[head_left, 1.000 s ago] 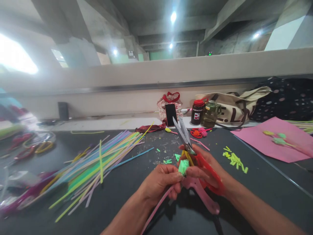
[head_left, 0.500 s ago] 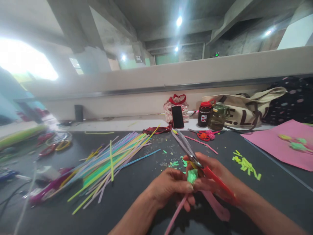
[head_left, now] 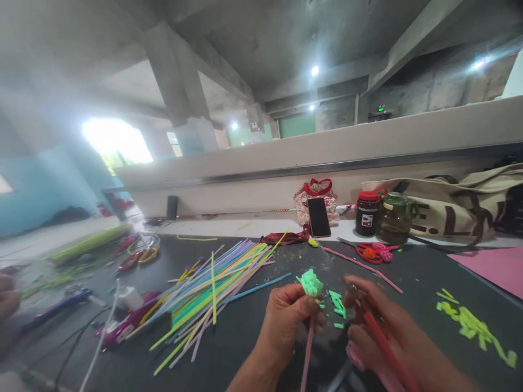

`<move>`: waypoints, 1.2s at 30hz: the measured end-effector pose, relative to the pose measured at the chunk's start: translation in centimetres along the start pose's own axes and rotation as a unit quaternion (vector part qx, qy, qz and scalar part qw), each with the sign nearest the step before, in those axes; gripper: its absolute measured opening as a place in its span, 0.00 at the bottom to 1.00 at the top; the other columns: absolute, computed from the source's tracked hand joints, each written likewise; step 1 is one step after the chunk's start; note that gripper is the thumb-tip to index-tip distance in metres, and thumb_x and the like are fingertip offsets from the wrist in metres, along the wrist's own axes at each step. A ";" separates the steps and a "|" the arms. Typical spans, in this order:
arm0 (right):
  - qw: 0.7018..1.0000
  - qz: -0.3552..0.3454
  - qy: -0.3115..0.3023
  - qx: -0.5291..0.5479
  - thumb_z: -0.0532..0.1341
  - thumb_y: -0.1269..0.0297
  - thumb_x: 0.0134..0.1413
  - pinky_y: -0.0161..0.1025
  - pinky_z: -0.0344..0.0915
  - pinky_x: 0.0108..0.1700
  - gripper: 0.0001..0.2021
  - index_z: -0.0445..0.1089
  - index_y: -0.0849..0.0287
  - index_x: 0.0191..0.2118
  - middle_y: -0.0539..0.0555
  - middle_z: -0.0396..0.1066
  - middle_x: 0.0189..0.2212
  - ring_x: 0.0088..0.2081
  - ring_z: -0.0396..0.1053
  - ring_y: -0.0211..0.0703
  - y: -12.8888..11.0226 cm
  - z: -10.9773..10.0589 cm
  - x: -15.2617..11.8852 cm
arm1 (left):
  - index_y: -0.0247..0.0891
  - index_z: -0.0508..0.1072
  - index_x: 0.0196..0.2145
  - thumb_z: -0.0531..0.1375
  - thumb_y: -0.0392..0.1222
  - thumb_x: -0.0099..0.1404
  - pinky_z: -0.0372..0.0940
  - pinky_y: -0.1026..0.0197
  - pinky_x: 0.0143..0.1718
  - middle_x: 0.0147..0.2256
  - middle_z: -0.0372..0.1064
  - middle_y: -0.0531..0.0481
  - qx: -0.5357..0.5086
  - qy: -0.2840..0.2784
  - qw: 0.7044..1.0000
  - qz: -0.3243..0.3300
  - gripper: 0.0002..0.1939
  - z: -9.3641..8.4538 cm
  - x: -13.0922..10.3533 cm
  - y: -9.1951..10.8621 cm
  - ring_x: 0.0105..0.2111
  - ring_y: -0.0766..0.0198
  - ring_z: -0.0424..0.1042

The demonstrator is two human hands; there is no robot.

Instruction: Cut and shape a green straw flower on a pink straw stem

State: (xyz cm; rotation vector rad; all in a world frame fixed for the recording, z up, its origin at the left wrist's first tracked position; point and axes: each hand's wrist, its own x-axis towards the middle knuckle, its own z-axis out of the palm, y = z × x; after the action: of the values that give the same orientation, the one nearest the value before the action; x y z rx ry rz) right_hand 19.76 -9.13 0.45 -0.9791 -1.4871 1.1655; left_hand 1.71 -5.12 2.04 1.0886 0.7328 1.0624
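My left hand (head_left: 288, 321) pinches a pink pipe-cleaner stem (head_left: 308, 354) just below its bushy green flower head (head_left: 311, 283). The head points upward, and the stem hangs down past my fingers. To the right, my right hand (head_left: 379, 332) is wrapped round a pair of scissors with red handles (head_left: 382, 337); motion blurs it, and the blades are mostly hidden. It stands apart from the flower. Short green cut pieces (head_left: 337, 305) lie on the table between my two hands.
Many coloured pipe cleaners (head_left: 229, 288) lie in a bundle at left. Yellow-green pieces (head_left: 469, 324) are scattered at right. Along the back stand a phone (head_left: 318, 216), a dark red-lidded bottle (head_left: 366, 213) and a green jug (head_left: 395, 218). Another person's hand (head_left: 6, 299) shows at the left edge.
The scissors have moved right, away from the green head, and their blades no longer point forward. My left hand now holds the flower upright and apart from my right hand. The view has shifted left.
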 end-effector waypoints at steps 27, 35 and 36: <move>0.987 -0.018 0.036 0.155 0.65 0.65 0.45 0.37 0.64 0.36 0.24 0.58 0.48 0.49 0.49 0.65 0.35 0.33 0.64 0.38 -2.3 0.2 -0.2 | 0.32 0.71 0.18 0.63 0.42 0.46 0.54 0.69 0.18 0.14 0.62 0.54 0.181 -0.019 0.982 -0.052 0.09 2.9 -1.0 -0.3 0.14 0.72 0.59; 0.986 -0.006 -0.011 0.168 0.65 0.66 0.48 0.33 0.62 0.35 0.22 0.59 0.47 0.48 0.48 0.63 0.35 0.36 0.64 0.38 -1.5 0.1 -0.1 | 0.33 0.73 0.22 0.61 0.42 0.50 0.53 0.68 0.19 0.15 0.63 0.53 0.247 -0.026 0.968 -0.033 0.08 2.9 -1.2 -0.5 0.16 0.70 0.59; 0.985 -0.002 -0.012 0.172 0.65 0.66 0.47 0.33 0.62 0.34 0.22 0.59 0.47 0.48 0.48 0.63 0.35 0.36 0.64 0.38 -1.5 0.1 -0.1 | 0.33 0.73 0.22 0.60 0.41 0.50 0.53 0.68 0.20 0.15 0.63 0.53 0.270 -0.025 0.962 -0.018 0.08 2.8 -1.3 -0.5 0.17 0.70 0.59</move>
State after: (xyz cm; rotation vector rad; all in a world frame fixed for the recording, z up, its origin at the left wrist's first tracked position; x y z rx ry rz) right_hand 19.67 -9.58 1.86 -0.7262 -1.2506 1.3806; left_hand 3.89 -7.30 2.46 1.5530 1.0316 0.8142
